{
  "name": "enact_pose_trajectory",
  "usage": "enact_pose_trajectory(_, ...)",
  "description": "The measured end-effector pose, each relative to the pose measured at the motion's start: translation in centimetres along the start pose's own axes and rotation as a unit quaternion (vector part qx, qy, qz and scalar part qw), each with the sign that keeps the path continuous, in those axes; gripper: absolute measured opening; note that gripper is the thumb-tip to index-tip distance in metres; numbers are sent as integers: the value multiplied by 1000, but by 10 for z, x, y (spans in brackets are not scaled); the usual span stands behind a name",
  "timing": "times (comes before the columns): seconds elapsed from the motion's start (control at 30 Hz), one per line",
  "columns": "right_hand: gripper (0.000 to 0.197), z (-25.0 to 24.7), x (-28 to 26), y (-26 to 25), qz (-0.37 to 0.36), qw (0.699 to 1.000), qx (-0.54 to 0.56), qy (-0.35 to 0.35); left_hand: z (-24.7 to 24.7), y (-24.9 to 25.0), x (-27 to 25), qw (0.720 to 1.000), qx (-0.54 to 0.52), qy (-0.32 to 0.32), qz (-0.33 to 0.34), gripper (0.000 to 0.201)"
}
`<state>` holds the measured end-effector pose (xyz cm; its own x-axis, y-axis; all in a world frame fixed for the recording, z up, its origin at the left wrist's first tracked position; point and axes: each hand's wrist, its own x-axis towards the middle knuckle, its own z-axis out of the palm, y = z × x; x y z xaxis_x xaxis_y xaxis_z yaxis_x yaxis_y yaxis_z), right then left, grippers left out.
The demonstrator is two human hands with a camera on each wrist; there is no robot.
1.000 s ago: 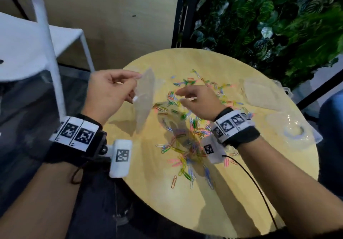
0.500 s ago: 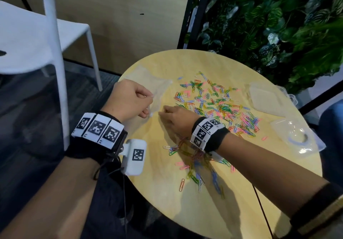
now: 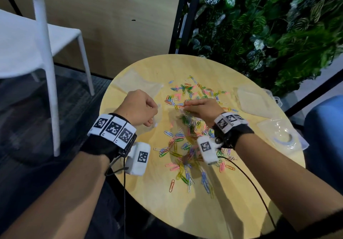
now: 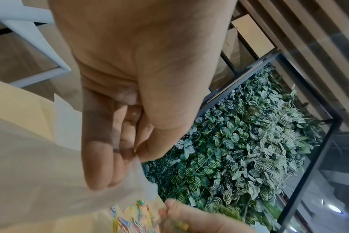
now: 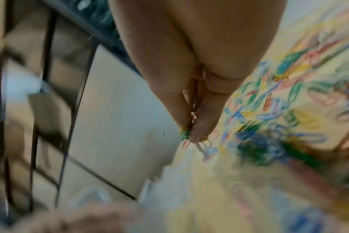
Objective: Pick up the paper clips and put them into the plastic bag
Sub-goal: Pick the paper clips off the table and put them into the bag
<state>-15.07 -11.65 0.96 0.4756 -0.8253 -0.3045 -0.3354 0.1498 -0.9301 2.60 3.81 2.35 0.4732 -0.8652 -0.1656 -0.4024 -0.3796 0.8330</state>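
Note:
Colourful paper clips (image 3: 187, 146) lie scattered across the round wooden table (image 3: 167, 205). The translucent plastic bag (image 3: 141, 83) lies on the table's far left part. My left hand (image 3: 148, 116) grips the bag's near edge; in the left wrist view my left hand (image 4: 135, 151) pinches the film of the bag (image 4: 50, 173) between thumb and fingers. My right hand (image 3: 185, 107) hovers low over the pile just right of the bag. In the right wrist view my right hand (image 5: 191, 130) pinches several clips (image 5: 197, 143) between thumb and fingers.
Clear plastic packets (image 3: 254, 99) and a clear container (image 3: 282, 136) sit on the table's right side. A white chair (image 3: 42, 53) stands to the left, a leafy plant wall (image 3: 269, 25) behind. A blue seat (image 3: 326, 136) is at the right edge.
My left hand brought the bag from upright in the air down onto the table. My right hand went to the bag's edge, then back right over the pile, now pinching clips.

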Motion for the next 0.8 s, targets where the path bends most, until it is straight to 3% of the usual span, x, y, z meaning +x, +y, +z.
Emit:
enact_pose_trajectory(0.1, 19, 3, -13, -20, 37, 977, 197, -69, 7, 3, 4, 1000, 6, -8, 3, 14)
enact_pose_trajectory(0.23, 25, 19, -25, -28, 58, 957, 254, -125, 16, 7, 6, 1000, -15, -4, 6, 18)
enact_pose_trajectory(0.4, 20, 42, -35, -17, 73, 975, 185, -99, 22, 9, 7, 998, -68, 8, 4, 14)
enact_pose_trajectory(0.57, 31, 54, -32, -20, 91, 985, 119, -90, 22, 7, 7, 996, -93, 8, 13, 11)
enact_pose_trajectory(0.7, 29, 55, -29, -21, 62, 995, -38, -75, 19, 9, 7, 996, -84, -11, 22, 14)
enact_pose_trajectory(0.8, 11, 55, -28, -20, -18, 975, -219, -38, 18, 12, 4, 995, -85, -28, 31, 13)
